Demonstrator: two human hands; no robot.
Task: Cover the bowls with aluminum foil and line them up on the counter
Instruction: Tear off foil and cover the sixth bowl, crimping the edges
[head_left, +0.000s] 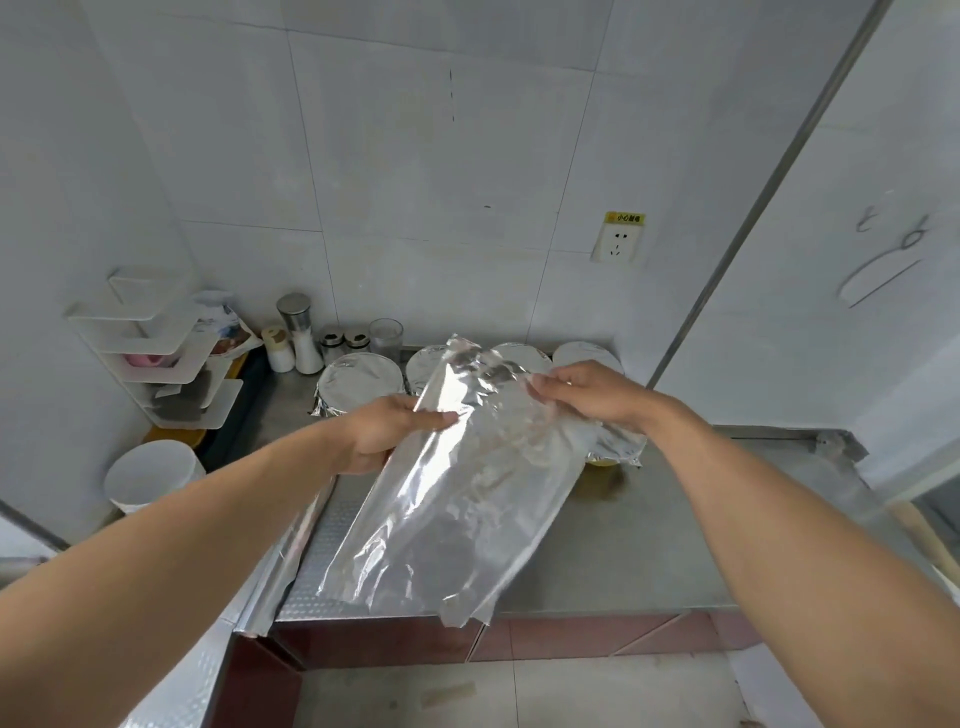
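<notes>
1. Foil sheet (457, 483): large, crinkled, held up over the steel table (623, 545), slanting from far right down to the near edge, its lower end hanging past the table front.
2. Left hand (384, 431): grip closed on the sheet's left edge, fingers pinching the foil.
3. Right hand (587, 389): grip closed on the sheet's upper right edge, fingertips pinching it.
4. Foil-covered bowls in a row along the back of the table by the wall: leftmost one (361, 382) fully in sight, a second (428, 364) and third (522, 356) partly hidden behind the sheet, a fourth (587, 353) just behind the right hand.
5. Another bowl (615, 452) under the right wrist, loosely draped with foil, a yellow rim showing below.
6. Foil roll (280, 571) lying at the table's left edge, beneath the left forearm.
7. Shakers and jars (311, 343) at the back left corner, beside a white tiered rack (156, 348).
8. White bucket (150, 475) lower left, apart from the table.
</notes>
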